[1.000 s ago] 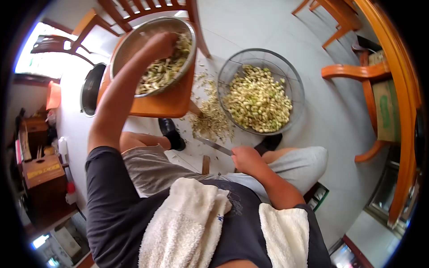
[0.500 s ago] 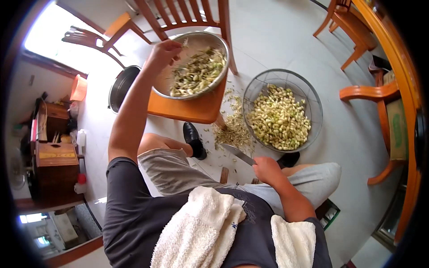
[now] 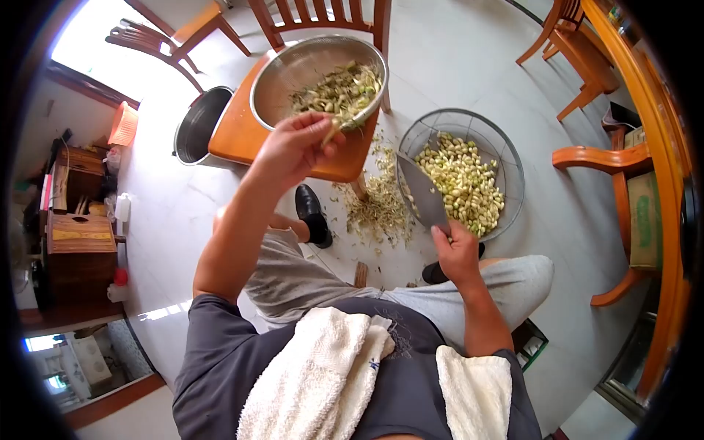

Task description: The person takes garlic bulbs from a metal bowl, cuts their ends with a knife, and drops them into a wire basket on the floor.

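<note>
My left hand (image 3: 293, 149) pinches a small pale bulb (image 3: 334, 133) with its stem, in front of the near rim of a steel bowl (image 3: 265, 110). Untrimmed bulbs (image 3: 334, 92) with dry stalks lie in that bowl. In my right hand (image 3: 458, 253) is a broad-bladed kitchen knife (image 3: 427, 192), gripped by the handle with its blade pointing up and left. The blade overlaps the near left rim of a round wire basket (image 3: 519, 158), which holds cleaned whitish bulbs (image 3: 462, 183).
The bowl rests on a wooden chair (image 3: 238, 125). Cut-off trimmings (image 3: 378, 213) litter the floor between chair and basket. A dark pot (image 3: 202, 128) stands left of the chair, and a wooden table edge (image 3: 664, 147) runs along the right.
My left hand has come down and right from over the bowl, now with a bulb in its fingers. My right hand has raised the knife, turning the blade more upright.
</note>
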A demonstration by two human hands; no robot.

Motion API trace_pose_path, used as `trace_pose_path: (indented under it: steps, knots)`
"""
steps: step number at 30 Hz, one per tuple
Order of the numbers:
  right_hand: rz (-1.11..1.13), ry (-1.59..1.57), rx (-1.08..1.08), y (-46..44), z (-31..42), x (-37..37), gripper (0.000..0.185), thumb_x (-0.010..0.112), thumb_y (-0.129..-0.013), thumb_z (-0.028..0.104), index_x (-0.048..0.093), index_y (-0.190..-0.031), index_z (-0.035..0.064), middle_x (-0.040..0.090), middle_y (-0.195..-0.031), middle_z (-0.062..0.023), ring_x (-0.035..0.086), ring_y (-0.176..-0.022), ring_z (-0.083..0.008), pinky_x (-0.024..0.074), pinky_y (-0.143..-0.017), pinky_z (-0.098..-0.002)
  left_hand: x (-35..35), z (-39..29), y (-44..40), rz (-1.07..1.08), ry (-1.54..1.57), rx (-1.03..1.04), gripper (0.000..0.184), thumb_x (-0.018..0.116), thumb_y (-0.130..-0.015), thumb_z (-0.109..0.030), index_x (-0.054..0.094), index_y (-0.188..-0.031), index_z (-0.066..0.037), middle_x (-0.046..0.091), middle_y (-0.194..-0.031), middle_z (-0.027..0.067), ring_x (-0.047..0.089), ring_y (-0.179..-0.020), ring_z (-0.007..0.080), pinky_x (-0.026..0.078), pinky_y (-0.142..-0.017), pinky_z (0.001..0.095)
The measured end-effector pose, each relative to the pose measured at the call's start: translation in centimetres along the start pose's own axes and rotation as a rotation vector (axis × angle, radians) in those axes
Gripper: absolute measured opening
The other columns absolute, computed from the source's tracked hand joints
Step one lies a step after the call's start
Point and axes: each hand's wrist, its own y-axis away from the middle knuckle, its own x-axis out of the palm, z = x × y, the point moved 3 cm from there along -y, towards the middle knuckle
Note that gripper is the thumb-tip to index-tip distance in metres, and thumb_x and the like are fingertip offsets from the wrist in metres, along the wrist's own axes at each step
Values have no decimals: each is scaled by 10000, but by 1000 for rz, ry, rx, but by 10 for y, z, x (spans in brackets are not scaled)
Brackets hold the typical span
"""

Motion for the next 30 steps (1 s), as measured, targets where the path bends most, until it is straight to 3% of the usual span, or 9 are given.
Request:
trace_pose_path:
  steps: [4, 10, 22, 30]
  knots:
    - [-127, -17, -271, 2, 23, -5, 148, 587, -815, 4, 634, -955, 10, 597, -786, -124, 586, -671, -269, 458, -606, -326, 22, 69, 21, 52, 225, -166, 135, 541, -906, -65, 544, -1017, 13, 630, -891, 125, 601, -649, 112, 471, -534, 202]
    - [-42, 25, -303, 9, 14, 3, 213, 590, -793, -11, 628, -1002, 12, 606, -843, -122, 604, -715, -272, 484, -638, -328, 29, 135, 29, -21, 343, -285, 77, 556, -893, -75, 549, -922, -4, 625, -891, 129, 587, -655, 103, 462, -551, 211]
    - [-7, 162, -345, 9, 10, 10, 254, 615, -751, 2, 622, -1003, 30, 580, -829, -104, 588, -705, -287, 477, -617, -357, 30, 147, 28, 27, 364, -301, 85, 542, -893, -68, 546, -941, 2, 632, -854, 113, 598, -671, 139, 487, -606, 245]
    - [-33, 297, -460, 10, 19, 10, 274, 623, -728, -3, 620, -1001, 19, 551, -803, -90, 570, -684, -269, 468, -596, -354, 28, 145, 33, -17, 352, -265, 66, 508, -861, -15, 552, -900, 13, 614, -791, 85, 596, -658, 165, 470, -575, 262]
